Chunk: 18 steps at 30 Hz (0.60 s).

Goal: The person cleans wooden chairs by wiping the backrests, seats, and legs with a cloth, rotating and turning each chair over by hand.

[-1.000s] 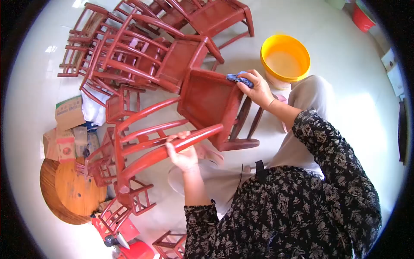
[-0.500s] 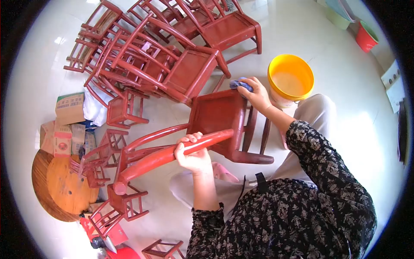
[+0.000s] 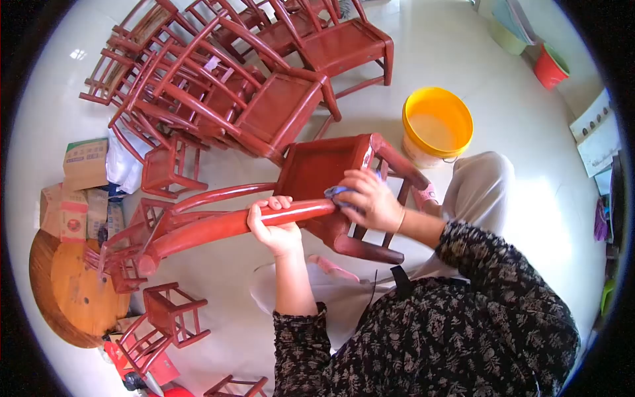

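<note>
A red wooden chair (image 3: 316, 169) lies tipped in front of me, its legs pointing right and its back toward the left. My left hand (image 3: 274, 228) is wrapped round a thick, glossy rail of this chair. In my right hand (image 3: 374, 200) is a bunched blue-grey cloth (image 3: 337, 192), pressed at the right end of that same rail. Part of the cloth is hidden under my fingers. Whitish wet-looking marks show on the seat edge near the front legs.
A yellow bucket (image 3: 438, 126) stands beyond my knee. Several red chairs (image 3: 281, 109) crowd the upper left. Small red stools (image 3: 173, 314), cardboard boxes (image 3: 86, 163) and a round wooden tabletop (image 3: 79, 291) are at the left. A red bucket (image 3: 551, 66) is by the right wall.
My right hand has moved with the cloth from the seat's far corner down and left to the rail's end. The chair has turned slightly; my left hand keeps its grip.
</note>
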Each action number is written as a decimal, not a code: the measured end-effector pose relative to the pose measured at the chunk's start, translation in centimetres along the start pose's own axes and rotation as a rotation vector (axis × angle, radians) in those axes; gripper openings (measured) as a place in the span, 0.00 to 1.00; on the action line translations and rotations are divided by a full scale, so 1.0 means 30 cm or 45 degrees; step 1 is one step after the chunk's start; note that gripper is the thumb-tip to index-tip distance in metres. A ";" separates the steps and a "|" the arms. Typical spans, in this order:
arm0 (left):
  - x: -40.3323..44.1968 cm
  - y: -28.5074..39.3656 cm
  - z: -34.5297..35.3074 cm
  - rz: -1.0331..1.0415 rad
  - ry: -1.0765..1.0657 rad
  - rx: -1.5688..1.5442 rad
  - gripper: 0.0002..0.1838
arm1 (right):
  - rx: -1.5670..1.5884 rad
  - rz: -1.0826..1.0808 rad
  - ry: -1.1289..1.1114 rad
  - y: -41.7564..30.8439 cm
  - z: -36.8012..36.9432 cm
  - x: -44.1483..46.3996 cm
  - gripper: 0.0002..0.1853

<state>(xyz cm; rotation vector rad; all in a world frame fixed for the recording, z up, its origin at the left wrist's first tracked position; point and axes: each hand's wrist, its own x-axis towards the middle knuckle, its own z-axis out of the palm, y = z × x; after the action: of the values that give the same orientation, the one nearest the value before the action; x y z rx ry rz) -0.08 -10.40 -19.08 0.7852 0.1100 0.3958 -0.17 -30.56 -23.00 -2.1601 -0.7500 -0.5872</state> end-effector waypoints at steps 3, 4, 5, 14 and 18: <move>0.022 -0.013 0.013 0.017 -0.251 0.107 0.11 | -0.099 0.006 0.000 0.176 0.006 0.050 0.11; 0.037 -0.019 -0.005 0.019 -0.343 0.040 0.09 | -0.200 0.026 0.125 0.241 -0.002 0.091 0.09; 0.043 -0.014 -0.009 0.026 -0.335 0.025 0.09 | -0.313 0.062 0.177 0.258 -0.026 0.132 0.08; 0.076 0.002 0.006 0.014 -0.023 0.029 0.05 | -0.050 0.119 -0.105 -0.007 0.052 0.089 0.06; 0.080 0.002 0.014 0.003 -0.024 -0.018 0.04 | -0.034 0.101 -0.037 -0.052 0.048 0.014 0.14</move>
<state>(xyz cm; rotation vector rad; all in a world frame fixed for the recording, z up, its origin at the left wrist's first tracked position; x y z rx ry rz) 2.21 -9.72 -18.62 0.7753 0.0883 0.3907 -0.67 -28.45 -22.82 -2.2163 -0.6722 -0.5290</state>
